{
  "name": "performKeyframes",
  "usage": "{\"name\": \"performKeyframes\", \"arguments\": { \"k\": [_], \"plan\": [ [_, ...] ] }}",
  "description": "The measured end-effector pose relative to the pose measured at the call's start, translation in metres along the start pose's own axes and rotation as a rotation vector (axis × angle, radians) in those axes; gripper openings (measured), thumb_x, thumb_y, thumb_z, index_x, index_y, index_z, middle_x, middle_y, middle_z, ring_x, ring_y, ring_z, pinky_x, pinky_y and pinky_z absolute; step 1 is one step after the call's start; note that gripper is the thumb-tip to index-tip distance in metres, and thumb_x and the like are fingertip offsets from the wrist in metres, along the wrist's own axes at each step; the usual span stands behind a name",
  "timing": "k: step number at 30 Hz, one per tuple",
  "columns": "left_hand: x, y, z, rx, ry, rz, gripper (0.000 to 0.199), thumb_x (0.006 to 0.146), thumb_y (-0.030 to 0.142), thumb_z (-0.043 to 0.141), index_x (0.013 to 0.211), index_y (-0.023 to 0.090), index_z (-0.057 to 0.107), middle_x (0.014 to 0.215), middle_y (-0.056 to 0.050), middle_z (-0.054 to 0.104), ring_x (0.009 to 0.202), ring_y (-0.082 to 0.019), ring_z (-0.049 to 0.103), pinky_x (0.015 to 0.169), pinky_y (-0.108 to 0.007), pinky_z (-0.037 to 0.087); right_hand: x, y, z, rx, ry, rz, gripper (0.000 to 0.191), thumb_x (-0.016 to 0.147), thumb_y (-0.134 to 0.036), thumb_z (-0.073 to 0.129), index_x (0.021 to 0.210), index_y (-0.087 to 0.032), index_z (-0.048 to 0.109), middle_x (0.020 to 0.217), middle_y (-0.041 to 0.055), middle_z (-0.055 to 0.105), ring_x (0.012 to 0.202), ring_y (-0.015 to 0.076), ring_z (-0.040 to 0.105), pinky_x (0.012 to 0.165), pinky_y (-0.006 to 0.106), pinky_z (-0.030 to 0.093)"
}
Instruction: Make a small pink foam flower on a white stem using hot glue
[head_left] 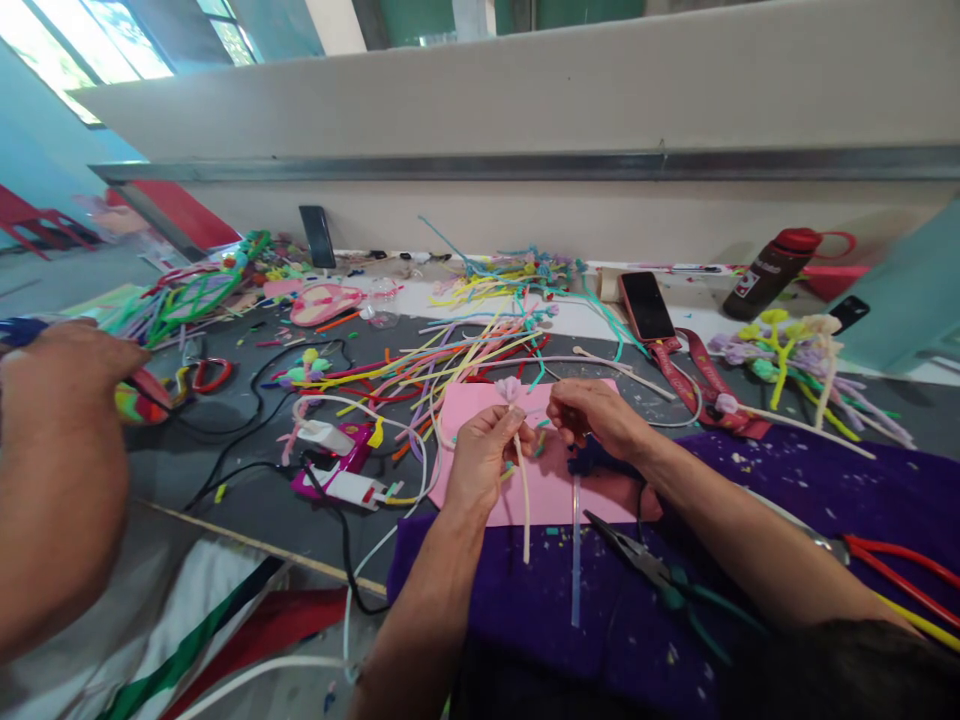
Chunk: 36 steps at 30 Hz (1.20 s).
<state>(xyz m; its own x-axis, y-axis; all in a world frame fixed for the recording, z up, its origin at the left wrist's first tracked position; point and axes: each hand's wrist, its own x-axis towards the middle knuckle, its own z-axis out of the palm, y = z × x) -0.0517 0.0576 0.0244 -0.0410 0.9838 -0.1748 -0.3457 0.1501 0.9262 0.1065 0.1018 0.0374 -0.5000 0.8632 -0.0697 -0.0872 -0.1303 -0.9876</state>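
Observation:
My left hand (487, 450) is closed around the top of a cream pipe-cleaner stem (524, 510), just below a pale lilac pipe-cleaner flower (508, 390). The stem hangs down over a pink sheet (469, 500). To the right, my right hand (596, 412) has its fingers curled together close to the flower; what they pinch, if anything, I cannot make out. Beneath it lies a dark blue glue gun (600, 459), partly hidden by the hand. A translucent glue stick (576, 560) points from it toward me over the purple cloth (525, 610).
Green-handled pliers (652, 570) and red-handled pliers (892, 555) lie on the right. Loose pipe cleaners (450, 360), a power strip (337, 465) with cables, a phone (649, 305) and a bottle (772, 272) are around. Another person's arm (67, 450) reaches in at left.

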Motion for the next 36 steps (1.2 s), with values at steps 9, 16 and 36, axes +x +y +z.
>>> {"name": "performKeyframes", "arguments": {
  "k": [9, 16, 36],
  "plan": [
    [-0.002, -0.001, 0.002, 0.09, -0.011, -0.011, 0.024, 0.065, 0.037, 0.068, 0.066, 0.015, 0.059, 0.055, 0.0, 0.061, 0.041, -0.007, 0.051, 0.04, -0.016, 0.035, -0.004, 0.001, 0.005, -0.041, -0.081, -0.035, 0.015, 0.072, -0.029, 0.062, 0.076, -0.015, 0.06, 0.052, -0.0044, 0.056, 0.04, 0.0058, 0.047, 0.035, 0.015, 0.034],
    [-0.003, -0.001, -0.002, 0.029, -0.174, -0.02, 0.02, 0.07, 0.033, 0.064, 0.066, 0.014, 0.059, 0.057, 0.001, 0.06, 0.042, -0.006, 0.05, 0.042, -0.017, 0.034, 0.001, 0.009, -0.003, 0.225, -0.272, 0.046, 0.014, 0.072, -0.025, 0.064, 0.077, -0.012, 0.061, 0.064, -0.0003, 0.061, 0.042, 0.0048, 0.052, 0.033, 0.013, 0.036],
    [0.001, -0.006, -0.003, -0.061, -0.215, -0.054, 0.019, 0.073, 0.029, 0.062, 0.068, 0.011, 0.061, 0.056, 0.0, 0.058, 0.041, -0.004, 0.047, 0.041, -0.016, 0.033, 0.004, 0.015, -0.003, 0.363, -0.304, 0.06, 0.017, 0.074, -0.028, 0.063, 0.076, -0.011, 0.062, 0.06, -0.0008, 0.06, 0.037, 0.004, 0.049, 0.03, 0.013, 0.032]
  ]
}}
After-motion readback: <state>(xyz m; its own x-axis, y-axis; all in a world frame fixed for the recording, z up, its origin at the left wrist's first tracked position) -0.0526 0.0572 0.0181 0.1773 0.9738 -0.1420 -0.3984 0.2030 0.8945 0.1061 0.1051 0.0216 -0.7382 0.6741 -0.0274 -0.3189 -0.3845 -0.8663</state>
